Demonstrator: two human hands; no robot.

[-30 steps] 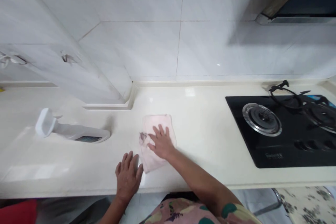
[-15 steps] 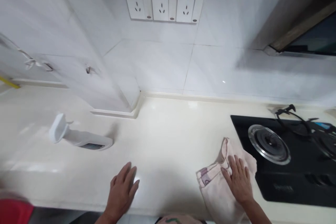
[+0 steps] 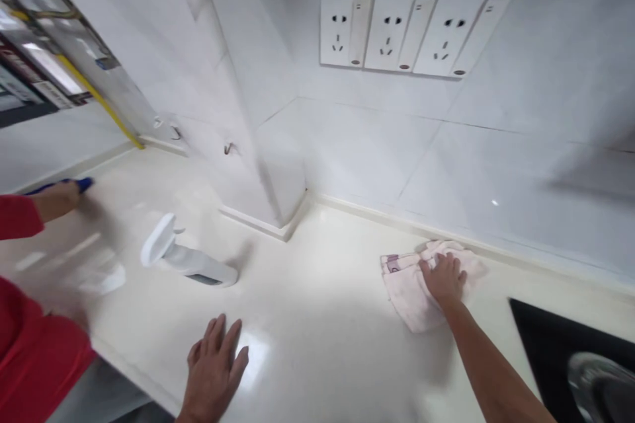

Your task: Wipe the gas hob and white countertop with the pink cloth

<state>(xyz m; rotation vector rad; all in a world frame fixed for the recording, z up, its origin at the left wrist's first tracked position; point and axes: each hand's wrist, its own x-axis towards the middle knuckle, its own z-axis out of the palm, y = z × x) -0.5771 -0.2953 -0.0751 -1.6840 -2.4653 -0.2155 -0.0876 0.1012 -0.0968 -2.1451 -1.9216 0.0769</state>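
Observation:
My right hand (image 3: 446,277) presses on a pale pink towel (image 3: 411,304) against the cream countertop (image 3: 317,344), its fingers bent over the bunched fabric. The towel has a purple patterned band at its left end, and its far edge lies close to the back wall. My left hand (image 3: 213,363) is open over the near part of the counter, fingers slightly spread, holding nothing. Beyond it a white spray bottle (image 3: 191,258) lies on its side, with its trigger head toward the left.
A black gas hob (image 3: 550,344) is at the right. Three white sockets (image 3: 391,36) are on the tiled wall, beside a jutting pillar (image 3: 248,158). A person in a red top (image 3: 34,357) reaches over the counter at left, with a blue object (image 3: 84,183) at their hand.
My right hand has slid the towel away from the hob's left side toward the back wall. The view has swung left, bringing the person in red into sight. The spray bottle stays put.

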